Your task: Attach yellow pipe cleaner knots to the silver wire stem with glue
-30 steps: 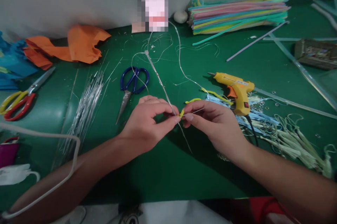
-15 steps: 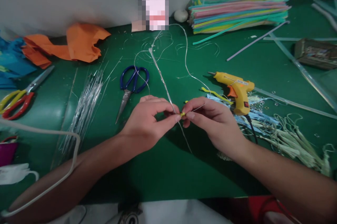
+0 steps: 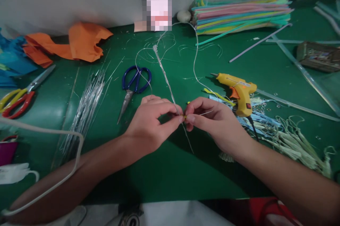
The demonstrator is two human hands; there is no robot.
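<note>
My left hand (image 3: 156,119) pinches a bundle of twisted silver wire (image 3: 166,79), which slants from the upper left down past my fingertips to a thin loose end. Between the thumbs sits a small yellow piece (image 3: 185,116), mostly hidden; it looks like a bit of pipe cleaner. My right hand (image 3: 209,118) closes thumb and finger on this yellow piece, and a thin wire crosses its fingers. From the top of the bundle a long pale wire (image 3: 196,59) loops round toward my right hand. Behind that hand lies a yellow pipe cleaner (image 3: 217,95).
Blue-handled scissors (image 3: 130,89) and silver wires (image 3: 86,109) lie left. A yellow glue gun (image 3: 236,89) rests on tassels (image 3: 297,148) at right. Colourful pipe cleaners (image 3: 241,13) are stacked at the back. Red-and-yellow scissors (image 3: 21,100) and orange paper (image 3: 82,41) are far left. A white cable (image 3: 79,144) crosses my left forearm.
The long wire loop has swung to the right, and the top of the twisted bundle has shifted slightly up and right. Both hands keep their pinch, with less of the yellow piece showing.
</note>
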